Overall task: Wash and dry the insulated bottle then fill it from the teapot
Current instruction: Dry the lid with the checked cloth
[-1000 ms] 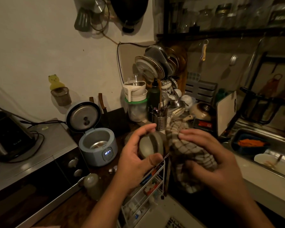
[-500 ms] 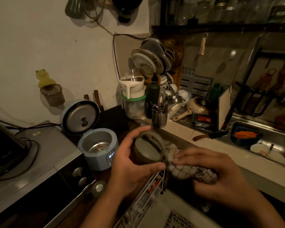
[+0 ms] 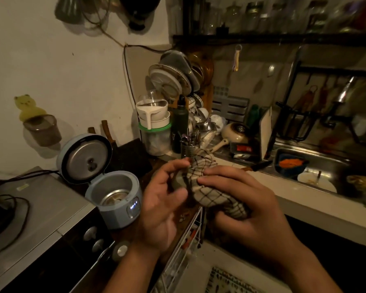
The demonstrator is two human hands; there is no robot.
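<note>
Checked cloth (image 3: pixel 207 188) wraps most of the grey-green insulated bottle (image 3: pixel 178 181). Curled round its exposed end is the grip of the left hand (image 3: pixel 163 210); the grip of the right hand (image 3: pixel 251 210) clutches the cloth.

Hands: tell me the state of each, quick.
Left hand: curled round the bottle end.
Right hand: gripping the checked cloth wrapped on the bottle.

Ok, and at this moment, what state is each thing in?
Insulated bottle, mostly wrapped in the cloth, gripped by the left hand.
Checked cloth, bunched round the bottle, gripped by the right hand.
Blue cooker, lid open, front lights on.
Dark green bottle, upright, capped.
Sink, holding a white plate.
</note>
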